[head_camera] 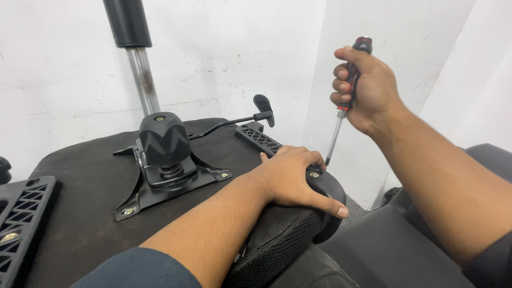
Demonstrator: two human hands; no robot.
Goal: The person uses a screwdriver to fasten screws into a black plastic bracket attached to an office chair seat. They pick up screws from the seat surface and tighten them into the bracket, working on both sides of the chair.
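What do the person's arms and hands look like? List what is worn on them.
Both hands, the left hand and the right hand, are bare: no gloves, rings or watch visible. The forearms are uncovered. A dark blue sleeve shows on the left arm, a dark sleeve on the right.

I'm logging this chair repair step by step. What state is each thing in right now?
Screwdriver: upright, tip down near a bolt.
Right hand: shut around the screwdriver handle.
Left hand: flat on the armrest bracket.
Chair seat: upside down.
Metal plate: bolted onto the seat.
Gas cylinder: standing upright in the plate.
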